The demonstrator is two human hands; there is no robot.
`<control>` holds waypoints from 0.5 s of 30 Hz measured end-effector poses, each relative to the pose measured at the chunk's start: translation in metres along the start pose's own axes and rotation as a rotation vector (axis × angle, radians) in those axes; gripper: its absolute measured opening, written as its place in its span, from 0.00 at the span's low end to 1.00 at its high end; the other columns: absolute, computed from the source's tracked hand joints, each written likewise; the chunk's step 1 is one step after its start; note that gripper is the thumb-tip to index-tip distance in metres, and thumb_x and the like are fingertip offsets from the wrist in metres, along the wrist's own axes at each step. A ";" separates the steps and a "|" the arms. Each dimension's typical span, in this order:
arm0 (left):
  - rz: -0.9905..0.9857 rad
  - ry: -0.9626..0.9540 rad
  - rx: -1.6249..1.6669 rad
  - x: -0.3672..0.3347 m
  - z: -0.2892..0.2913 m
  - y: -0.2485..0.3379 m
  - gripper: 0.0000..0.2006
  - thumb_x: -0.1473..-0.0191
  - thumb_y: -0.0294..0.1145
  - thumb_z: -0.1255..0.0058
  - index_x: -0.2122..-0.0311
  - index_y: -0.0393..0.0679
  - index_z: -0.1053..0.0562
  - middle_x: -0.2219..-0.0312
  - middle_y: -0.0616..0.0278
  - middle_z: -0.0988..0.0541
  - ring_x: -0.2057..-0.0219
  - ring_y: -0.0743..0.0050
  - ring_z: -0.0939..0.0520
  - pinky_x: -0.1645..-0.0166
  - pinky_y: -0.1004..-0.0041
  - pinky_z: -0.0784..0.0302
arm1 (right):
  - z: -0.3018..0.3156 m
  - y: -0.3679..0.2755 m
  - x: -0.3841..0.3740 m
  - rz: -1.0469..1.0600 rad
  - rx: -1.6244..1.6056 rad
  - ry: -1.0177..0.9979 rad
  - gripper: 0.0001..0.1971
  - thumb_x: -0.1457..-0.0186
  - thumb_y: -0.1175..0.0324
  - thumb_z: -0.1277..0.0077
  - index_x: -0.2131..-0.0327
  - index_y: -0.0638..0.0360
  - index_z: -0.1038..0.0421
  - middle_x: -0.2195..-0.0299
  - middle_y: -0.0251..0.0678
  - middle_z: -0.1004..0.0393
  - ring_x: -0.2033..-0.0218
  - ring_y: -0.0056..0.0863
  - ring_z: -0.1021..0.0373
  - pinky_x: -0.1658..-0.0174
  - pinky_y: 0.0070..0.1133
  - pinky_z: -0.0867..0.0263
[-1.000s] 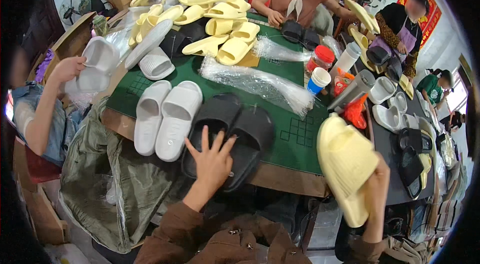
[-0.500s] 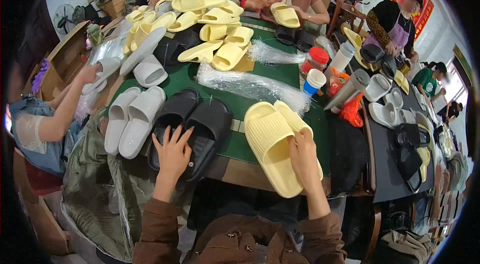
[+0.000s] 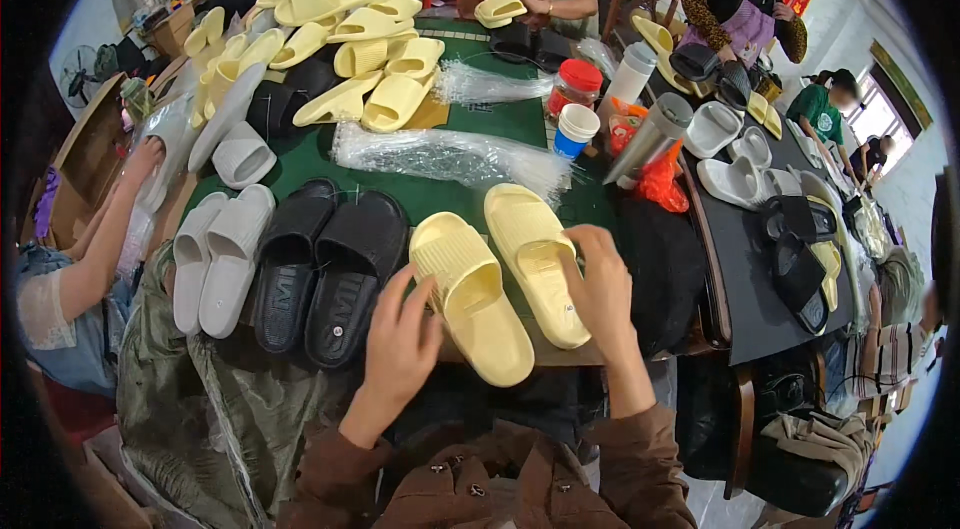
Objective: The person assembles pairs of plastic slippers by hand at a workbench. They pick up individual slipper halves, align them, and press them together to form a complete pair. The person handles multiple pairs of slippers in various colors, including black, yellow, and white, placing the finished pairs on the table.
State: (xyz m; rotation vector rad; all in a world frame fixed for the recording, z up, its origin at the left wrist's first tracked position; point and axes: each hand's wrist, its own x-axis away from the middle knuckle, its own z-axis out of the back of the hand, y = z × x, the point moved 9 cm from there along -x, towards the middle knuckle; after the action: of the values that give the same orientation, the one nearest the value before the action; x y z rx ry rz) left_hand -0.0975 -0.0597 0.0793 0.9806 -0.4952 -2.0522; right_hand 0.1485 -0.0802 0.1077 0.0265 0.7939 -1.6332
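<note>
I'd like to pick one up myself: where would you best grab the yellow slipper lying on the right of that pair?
Probably by the strap of the right yellow slipper, coming from above: it lies sole down, and the arched band leaves a gap for fingers. The right hand already rests at that side.

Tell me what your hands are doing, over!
Left hand and right hand flat on yellow slippers. Black slippers crowd the left. Over.

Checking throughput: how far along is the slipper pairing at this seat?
Done: grey pair and black pair lie side by side at the table edge. In hand: left hand and right hand touch the yellow pair, soles down. Left: loose yellow slippers piled at the far side.
</note>
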 end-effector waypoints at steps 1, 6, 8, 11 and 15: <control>-0.040 -0.050 -0.068 -0.006 -0.014 0.009 0.28 0.52 0.23 0.49 0.43 0.36 0.38 0.43 0.43 0.40 0.43 0.43 0.36 0.41 0.58 0.39 | 0.006 0.013 -0.004 -0.030 0.060 0.024 0.15 0.46 0.67 0.49 0.55 0.57 0.32 0.57 0.44 0.31 0.62 0.47 0.28 0.63 0.35 0.31; -0.009 -0.126 -0.363 -0.024 -0.065 -0.007 0.32 0.51 0.18 0.55 0.39 0.35 0.46 0.42 0.38 0.43 0.41 0.38 0.41 0.39 0.57 0.42 | -0.039 0.068 -0.002 -0.118 0.165 -0.236 0.25 0.48 0.67 0.51 0.46 0.57 0.40 0.61 0.46 0.32 0.66 0.50 0.29 0.64 0.39 0.31; 0.019 -0.086 -0.247 -0.029 -0.066 -0.017 0.30 0.51 0.16 0.58 0.40 0.34 0.46 0.41 0.38 0.44 0.40 0.37 0.43 0.37 0.57 0.44 | -0.044 0.069 0.008 -0.095 0.080 -0.183 0.25 0.49 0.69 0.52 0.46 0.57 0.40 0.60 0.48 0.31 0.65 0.52 0.29 0.64 0.40 0.31; 0.049 -0.064 -0.079 -0.031 -0.063 -0.026 0.29 0.50 0.14 0.61 0.40 0.34 0.46 0.41 0.39 0.45 0.39 0.36 0.46 0.36 0.57 0.46 | -0.043 0.057 0.025 -0.136 -0.026 -0.160 0.24 0.51 0.72 0.55 0.48 0.60 0.40 0.61 0.54 0.29 0.65 0.55 0.29 0.63 0.41 0.32; 0.052 -0.040 0.049 -0.030 -0.063 -0.026 0.29 0.50 0.13 0.63 0.40 0.35 0.45 0.40 0.42 0.45 0.38 0.35 0.47 0.36 0.56 0.47 | -0.042 0.049 0.046 -0.226 -0.080 -0.227 0.23 0.52 0.73 0.54 0.49 0.63 0.40 0.66 0.56 0.26 0.65 0.55 0.29 0.63 0.42 0.33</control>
State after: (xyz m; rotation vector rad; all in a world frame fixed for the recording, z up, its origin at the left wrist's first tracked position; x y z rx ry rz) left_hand -0.0495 -0.0207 0.0374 0.9475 -0.5885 -2.0246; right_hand 0.1632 -0.0991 0.0324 -0.3100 0.7044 -1.7771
